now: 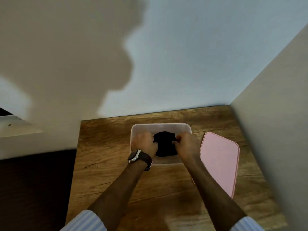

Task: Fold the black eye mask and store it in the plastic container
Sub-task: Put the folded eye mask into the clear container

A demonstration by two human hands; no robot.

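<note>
The black eye mask lies bunched inside the clear plastic container, which stands on the wooden table. My left hand, with a watch on its wrist, pinches the mask's left edge. My right hand pinches the mask's right edge. Both hands reach down into the container, and their fingertips are partly hidden by the fabric.
A pink lid lies flat on the wooden table just right of the container. A wall runs along the table's far edge and another along its right side. The table's left edge drops to a dark floor.
</note>
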